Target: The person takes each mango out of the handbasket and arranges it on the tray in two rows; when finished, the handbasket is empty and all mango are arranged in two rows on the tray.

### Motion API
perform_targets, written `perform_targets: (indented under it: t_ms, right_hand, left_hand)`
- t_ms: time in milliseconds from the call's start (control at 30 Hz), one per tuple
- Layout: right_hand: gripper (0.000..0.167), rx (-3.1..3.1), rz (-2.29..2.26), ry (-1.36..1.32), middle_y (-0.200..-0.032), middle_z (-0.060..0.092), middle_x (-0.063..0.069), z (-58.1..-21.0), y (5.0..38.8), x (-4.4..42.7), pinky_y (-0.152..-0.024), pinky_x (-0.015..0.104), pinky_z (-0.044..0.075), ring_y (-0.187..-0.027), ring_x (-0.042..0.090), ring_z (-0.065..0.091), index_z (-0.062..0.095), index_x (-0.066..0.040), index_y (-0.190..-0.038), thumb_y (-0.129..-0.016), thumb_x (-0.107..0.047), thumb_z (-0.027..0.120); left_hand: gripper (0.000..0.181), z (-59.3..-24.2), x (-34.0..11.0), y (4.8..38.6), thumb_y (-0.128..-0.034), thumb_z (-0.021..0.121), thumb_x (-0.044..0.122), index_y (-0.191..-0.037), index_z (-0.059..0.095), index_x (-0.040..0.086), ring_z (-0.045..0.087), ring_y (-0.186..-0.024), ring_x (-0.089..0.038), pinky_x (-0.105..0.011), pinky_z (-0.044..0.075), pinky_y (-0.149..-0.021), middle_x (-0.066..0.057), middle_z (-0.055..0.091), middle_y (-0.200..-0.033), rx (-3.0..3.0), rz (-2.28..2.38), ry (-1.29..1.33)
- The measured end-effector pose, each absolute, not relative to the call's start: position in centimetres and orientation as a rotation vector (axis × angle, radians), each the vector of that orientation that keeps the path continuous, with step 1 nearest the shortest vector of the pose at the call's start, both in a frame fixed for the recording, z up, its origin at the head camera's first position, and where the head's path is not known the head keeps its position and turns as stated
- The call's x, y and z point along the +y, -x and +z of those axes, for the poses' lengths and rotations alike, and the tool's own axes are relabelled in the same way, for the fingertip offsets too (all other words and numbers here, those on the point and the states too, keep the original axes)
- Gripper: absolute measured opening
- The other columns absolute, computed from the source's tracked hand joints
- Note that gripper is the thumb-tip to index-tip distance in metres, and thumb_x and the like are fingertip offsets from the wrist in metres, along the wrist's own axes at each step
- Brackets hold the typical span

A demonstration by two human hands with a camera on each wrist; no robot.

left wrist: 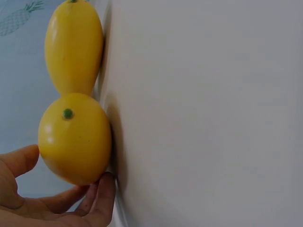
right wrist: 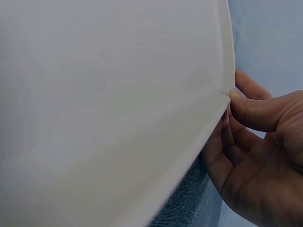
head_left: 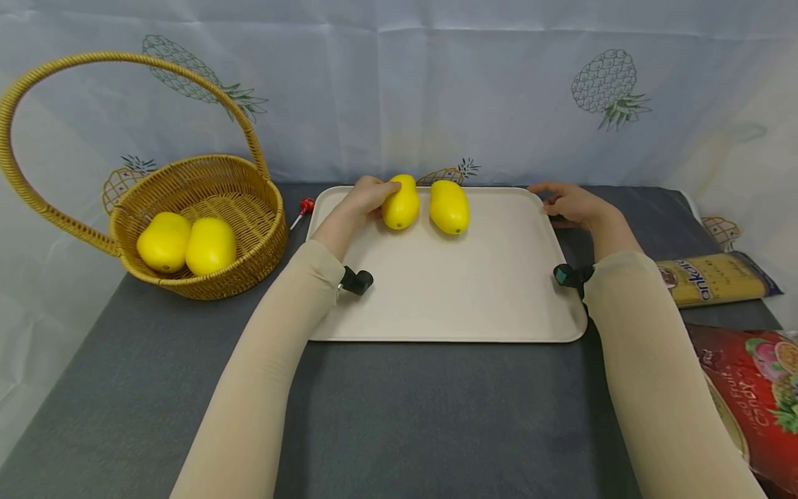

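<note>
A cream tray [head_left: 455,291] lies on the dark table with two smooth yellow mangoes near its far edge. My left hand [head_left: 369,196] holds the left mango [head_left: 401,202] from its outer side. In the left wrist view, the thumb touches one side of this mango [left wrist: 75,142] and the fingers reach under its lower end, close to the tray's rim. The other mango [head_left: 449,207] lies just to the right, untouched. At the tray's far right corner, my right hand [head_left: 576,206] grips the rim; the right wrist view has the thumb [right wrist: 253,111] on the corner and fingers behind it.
Left of the tray stands a wicker basket [head_left: 262,242] with a tall handle and two more mangoes [head_left: 187,244]. A red lollipop [head_left: 306,206] lies between them. On the right are a yellow packet [head_left: 717,278] and a red candy bag [head_left: 754,395].
</note>
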State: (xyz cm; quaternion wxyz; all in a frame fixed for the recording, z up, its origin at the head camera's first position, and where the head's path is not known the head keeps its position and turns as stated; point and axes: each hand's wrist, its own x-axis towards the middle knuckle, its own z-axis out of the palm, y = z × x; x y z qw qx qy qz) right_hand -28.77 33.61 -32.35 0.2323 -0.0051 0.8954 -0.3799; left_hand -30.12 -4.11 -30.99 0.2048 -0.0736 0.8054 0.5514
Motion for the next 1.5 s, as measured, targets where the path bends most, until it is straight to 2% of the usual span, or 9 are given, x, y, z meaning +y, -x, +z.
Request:
perform_targets:
  t_ms: [167,400,467,567,700,833,1100,1367,1500]
  right_hand:
    - [0.058,2.461,-1.041,0.02,-0.121,0.041,0.013,-32.3,28.8,33.5,-0.109,0.053,0.043,-0.101,0.015,0.05,0.019,-0.016,-0.159,-0.106,-0.016,0.041]
    - [0.059,2.46,-1.029,0.025,-0.123,0.041,0.012,-32.2,28.9,33.5,-0.108,0.052,0.044,-0.101,0.013,0.051,0.018,-0.017,-0.159,-0.106,-0.017,0.042]
    - [0.059,2.461,-1.028,0.027,-0.122,0.042,0.012,-32.2,28.9,33.4,-0.107,0.051,0.045,-0.1,0.012,0.051,0.018,-0.017,-0.159,-0.106,-0.017,0.042]
    - [0.058,2.463,-1.028,0.032,-0.122,0.042,0.012,-32.1,28.9,33.4,-0.107,0.051,0.045,-0.1,0.012,0.051,0.018,-0.017,-0.159,-0.106,-0.017,0.042]
    - [0.058,2.46,-1.034,0.028,-0.124,0.041,0.013,-32.0,28.8,33.3,-0.109,0.053,0.044,-0.103,0.014,0.05,0.018,-0.017,-0.159,-0.106,-0.016,0.042]
    - [0.058,2.461,-1.037,0.029,-0.124,0.04,0.014,-32.1,28.8,33.4,-0.109,0.053,0.043,-0.105,0.017,0.049,0.018,-0.017,-0.159,-0.106,-0.016,0.042]
    - [0.058,2.461,-1.037,0.03,-0.132,0.037,0.02,-32.4,28.8,33.6,-0.111,0.056,0.041,-0.115,0.028,0.047,0.017,-0.017,-0.16,-0.106,-0.015,0.041]
    - [0.059,2.456,-1.033,0.02,-0.125,0.039,0.014,-32.6,29.1,33.9,-0.109,0.054,0.043,-0.103,0.016,0.05,0.017,-0.017,-0.16,-0.106,-0.015,0.042]
    - [0.059,2.46,-1.024,0.023,-0.123,0.04,0.014,-32.6,29.0,33.9,-0.109,0.053,0.044,-0.102,0.015,0.05,0.017,-0.017,-0.16,-0.106,-0.016,0.042]
  left_hand:
    - [0.05,-30.9,-4.5,30.1,-0.1019,0.053,0.03,-0.142,0.049,0.0,0.051,-0.115,-0.018,-0.032,0.049,-0.108,-0.01,0.047,-0.146,2.255,1.529,0.194]
    - [0.048,-30.7,-5.0,30.0,-0.1016,0.053,0.03,-0.14,0.052,0.001,0.048,-0.096,-0.015,-0.029,0.05,-0.094,-0.005,0.049,-0.126,2.271,1.531,0.194]
    - [0.051,-30.4,-5.3,30.1,-0.1015,0.053,0.031,-0.143,0.048,0.002,0.05,-0.102,-0.017,-0.03,0.05,-0.098,-0.006,0.049,-0.133,2.285,1.515,0.195]
    - [0.056,-29.8,-5.7,30.1,-0.1016,0.053,0.034,-0.149,0.042,0.006,0.051,-0.12,-0.022,-0.032,0.048,-0.107,-0.006,0.045,-0.148,2.277,1.503,0.209]
    - [0.061,-28.8,-6.2,30.1,-0.1018,0.053,0.035,-0.154,0.034,0.01,0.045,-0.139,-0.023,-0.031,0.045,-0.113,-0.006,0.039,-0.157,2.255,1.502,0.217]
    - [0.063,-28.2,-6.7,30.1,-0.1022,0.052,0.034,-0.156,0.028,0.012,0.043,-0.142,-0.023,-0.031,0.044,-0.113,-0.007,0.034,-0.16,2.258,1.498,0.195]
    - [0.061,-27.4,-7.6,30.0,-0.1024,0.051,0.035,-0.154,0.031,0.01,0.044,-0.14,-0.025,-0.031,0.044,-0.113,-0.011,0.037,-0.157,2.281,1.502,0.126]
    - [0.055,-26.1,-8.8,29.0,-0.1042,0.047,0.033,-0.153,0.035,0.011,0.041,-0.142,-0.026,-0.034,0.04,-0.117,-0.01,0.035,-0.159,2.304,1.446,0.02]
    - [0.054,-25.2,-9.7,28.6,-0.1052,0.044,0.032,-0.154,0.033,0.012,0.039,-0.142,-0.026,-0.034,0.038,-0.118,-0.01,0.032,-0.16,2.305,1.435,-0.032]
